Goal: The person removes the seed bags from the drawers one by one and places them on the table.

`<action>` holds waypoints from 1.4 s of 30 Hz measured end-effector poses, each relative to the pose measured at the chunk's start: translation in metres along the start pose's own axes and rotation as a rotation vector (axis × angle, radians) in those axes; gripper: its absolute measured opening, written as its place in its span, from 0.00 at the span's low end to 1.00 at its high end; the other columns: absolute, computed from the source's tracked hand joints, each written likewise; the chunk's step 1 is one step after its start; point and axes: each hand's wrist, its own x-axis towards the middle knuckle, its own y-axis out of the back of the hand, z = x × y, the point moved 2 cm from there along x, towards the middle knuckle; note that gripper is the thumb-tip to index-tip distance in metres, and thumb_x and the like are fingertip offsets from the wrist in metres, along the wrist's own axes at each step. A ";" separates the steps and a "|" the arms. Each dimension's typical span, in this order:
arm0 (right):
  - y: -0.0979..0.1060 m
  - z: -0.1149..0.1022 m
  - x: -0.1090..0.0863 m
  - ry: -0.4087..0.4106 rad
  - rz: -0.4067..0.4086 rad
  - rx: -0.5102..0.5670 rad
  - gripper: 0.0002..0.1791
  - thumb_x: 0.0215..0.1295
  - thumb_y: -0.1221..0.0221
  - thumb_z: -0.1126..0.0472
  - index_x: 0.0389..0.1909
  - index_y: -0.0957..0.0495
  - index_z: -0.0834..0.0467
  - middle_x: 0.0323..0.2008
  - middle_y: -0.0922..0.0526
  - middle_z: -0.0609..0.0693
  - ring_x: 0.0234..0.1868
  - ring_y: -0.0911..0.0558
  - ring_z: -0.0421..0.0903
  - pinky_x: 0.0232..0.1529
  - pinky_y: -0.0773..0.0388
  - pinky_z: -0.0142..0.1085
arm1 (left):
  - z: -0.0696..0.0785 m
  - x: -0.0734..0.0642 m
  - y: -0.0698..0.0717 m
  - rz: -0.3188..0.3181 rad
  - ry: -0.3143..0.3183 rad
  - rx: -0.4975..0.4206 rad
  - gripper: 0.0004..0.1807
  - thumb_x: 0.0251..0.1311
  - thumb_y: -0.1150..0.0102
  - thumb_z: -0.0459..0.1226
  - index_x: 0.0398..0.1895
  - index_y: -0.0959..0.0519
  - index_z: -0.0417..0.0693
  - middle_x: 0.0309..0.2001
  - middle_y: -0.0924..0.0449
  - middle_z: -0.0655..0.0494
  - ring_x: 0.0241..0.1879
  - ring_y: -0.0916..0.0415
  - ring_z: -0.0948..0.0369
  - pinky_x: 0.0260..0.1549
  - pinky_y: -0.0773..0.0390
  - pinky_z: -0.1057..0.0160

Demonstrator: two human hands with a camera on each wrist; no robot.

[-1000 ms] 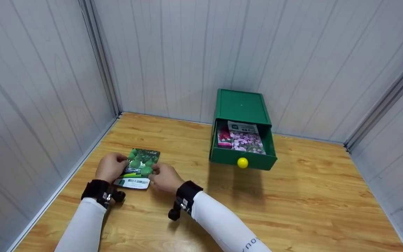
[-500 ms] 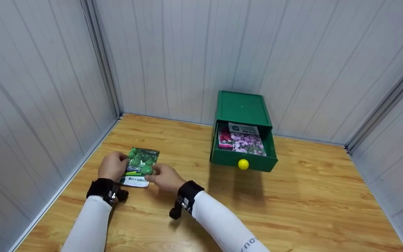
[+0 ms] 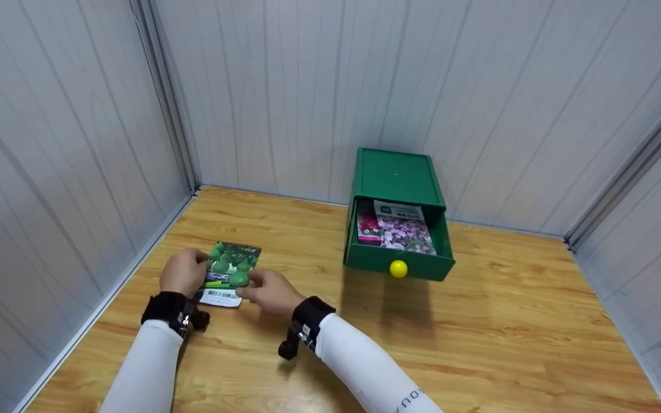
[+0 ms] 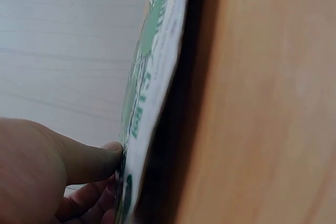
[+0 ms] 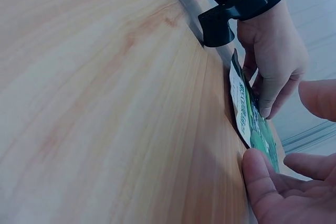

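A seed packet (image 3: pixel 226 265) printed with round green fruit and a white lower band is between the two hands, low over the wooden table. The left hand (image 3: pixel 182 273) pinches its left edge; in the left wrist view the thumb (image 4: pixel 92 163) presses on the packet's face, with fingers behind. At the right edge, the right hand (image 3: pixel 275 293) holds the packet between thumb and fingers. One finger of that hand stands apart from the packet in the right wrist view. A dark strip along the packet's underside (image 4: pixel 168 145) shows in the left wrist view.
Near the back wall stands a green cabinet (image 3: pixel 396 175), its drawer (image 3: pixel 365 258) pulled out, with a yellow knob (image 3: pixel 398 268). Inside lie a pink-purple flower packet (image 3: pixel 406 234) and a red flower packet (image 3: pixel 368 226). White panel walls (image 3: pixel 284 103) enclose the wooden table (image 3: pixel 514 332).
Over the past second the packet's lower edge has shifted slightly away from the person, and the left hand has moved slightly right. Both hands stay at its edges; the drawer has not moved.
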 end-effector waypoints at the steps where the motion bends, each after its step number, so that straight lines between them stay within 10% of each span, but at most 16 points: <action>1: 0.000 0.000 0.000 -0.002 -0.002 0.006 0.39 0.78 0.31 0.49 0.80 0.29 0.67 0.57 0.13 0.51 0.48 0.12 0.41 0.55 0.15 0.38 | 0.000 0.000 0.000 0.000 0.000 -0.001 0.16 0.78 0.39 0.35 0.58 0.12 0.32 0.55 0.12 0.32 0.54 0.15 0.34 0.51 0.19 0.34; 31: 0.014 -0.001 -0.004 -0.074 -0.033 0.028 0.43 0.81 0.36 0.40 0.83 0.33 0.65 0.74 0.20 0.58 0.52 0.10 0.47 0.63 0.16 0.45 | 0.013 0.005 -0.002 -0.026 -0.010 0.061 0.18 0.76 0.43 0.34 0.58 0.13 0.29 0.56 0.12 0.31 0.53 0.15 0.34 0.51 0.17 0.33; 42: 0.025 -0.050 -0.028 -0.063 0.000 -0.041 0.37 0.85 0.40 0.41 0.79 0.27 0.65 0.67 0.16 0.57 0.63 0.14 0.52 0.65 0.18 0.46 | 0.036 0.008 0.018 -0.028 -0.007 0.000 0.25 0.82 0.45 0.42 0.64 0.17 0.28 0.60 0.15 0.29 0.54 0.15 0.35 0.53 0.17 0.36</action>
